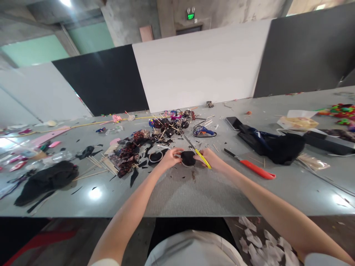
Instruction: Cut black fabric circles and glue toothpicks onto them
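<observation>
1. Piece (188, 158), black and rounded, lies between my left hand (170, 159) and right hand (213, 159), neither nearer; I read no long axis.
2. Left pinches one edge; right touches the opposite edge, also gripping a slanted yellow-handled tool (203, 159).

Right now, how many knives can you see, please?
2: a yellow-handled knife in the right hand, and a red-handled knife on the table further right. Others may be hidden.
</observation>
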`<control>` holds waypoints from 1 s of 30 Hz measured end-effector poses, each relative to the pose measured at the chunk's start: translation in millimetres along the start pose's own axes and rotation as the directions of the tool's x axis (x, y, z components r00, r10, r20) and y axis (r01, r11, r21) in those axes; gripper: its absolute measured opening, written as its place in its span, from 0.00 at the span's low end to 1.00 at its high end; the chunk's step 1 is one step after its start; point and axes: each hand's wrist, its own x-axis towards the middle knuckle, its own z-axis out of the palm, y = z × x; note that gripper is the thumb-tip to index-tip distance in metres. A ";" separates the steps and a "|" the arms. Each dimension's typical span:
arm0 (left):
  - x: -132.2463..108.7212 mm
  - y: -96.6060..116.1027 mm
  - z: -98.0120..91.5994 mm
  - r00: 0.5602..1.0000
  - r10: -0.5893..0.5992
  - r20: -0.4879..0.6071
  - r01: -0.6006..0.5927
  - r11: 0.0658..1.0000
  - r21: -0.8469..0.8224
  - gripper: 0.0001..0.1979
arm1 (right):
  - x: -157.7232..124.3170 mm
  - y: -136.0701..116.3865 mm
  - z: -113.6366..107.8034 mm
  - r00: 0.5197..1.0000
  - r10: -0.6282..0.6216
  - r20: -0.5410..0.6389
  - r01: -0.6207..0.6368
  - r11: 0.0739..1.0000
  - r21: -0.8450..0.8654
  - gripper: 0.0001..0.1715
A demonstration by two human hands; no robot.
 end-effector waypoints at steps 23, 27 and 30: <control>-3.0 2.2 1.9 0.993 0.083 -0.079 -0.090 0.992 -0.084 0.27 | -0.8 -7.0 0.8 0.993 -0.102 -0.053 0.110 0.980 0.168 0.21; -3.8 5.1 1.7 0.994 0.079 -0.080 -0.086 0.992 -0.088 0.26 | -3.4 -8.4 1.6 0.996 -0.072 -0.053 0.077 0.991 0.107 0.20; -4.4 7.1 1.4 0.993 0.080 -0.091 -0.089 0.991 -0.098 0.26 | -2.9 -7.5 0.4 0.993 -0.051 -0.106 0.049 0.999 -0.018 0.18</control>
